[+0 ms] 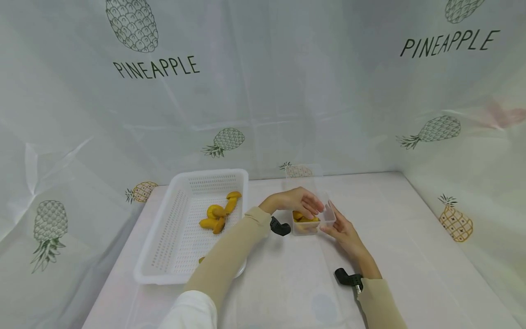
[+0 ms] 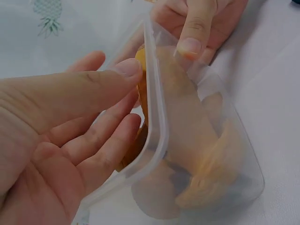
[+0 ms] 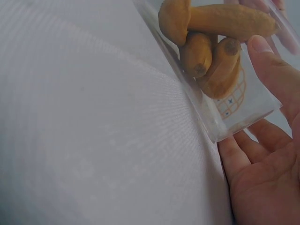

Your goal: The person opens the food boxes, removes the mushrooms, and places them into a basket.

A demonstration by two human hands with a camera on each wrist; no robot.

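The clear container (image 1: 305,229) is held by its edge between the thumb and fingers of the right hand (image 1: 348,235). At its mouth, just left of that hand, the left hand (image 1: 297,201) is held with fingers loosely spread, no firm grip being seen; mushrooms (image 3: 227,21) are contained close to its fingertips. More are held in the white basket (image 1: 182,224), left of the left hand, on the counter (image 1: 279,292).

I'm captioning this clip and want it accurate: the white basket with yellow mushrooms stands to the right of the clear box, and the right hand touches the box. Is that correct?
One slip: the white basket with yellow mushrooms stands to the left of the clear box, as the head view shows; the right hand touches the box.
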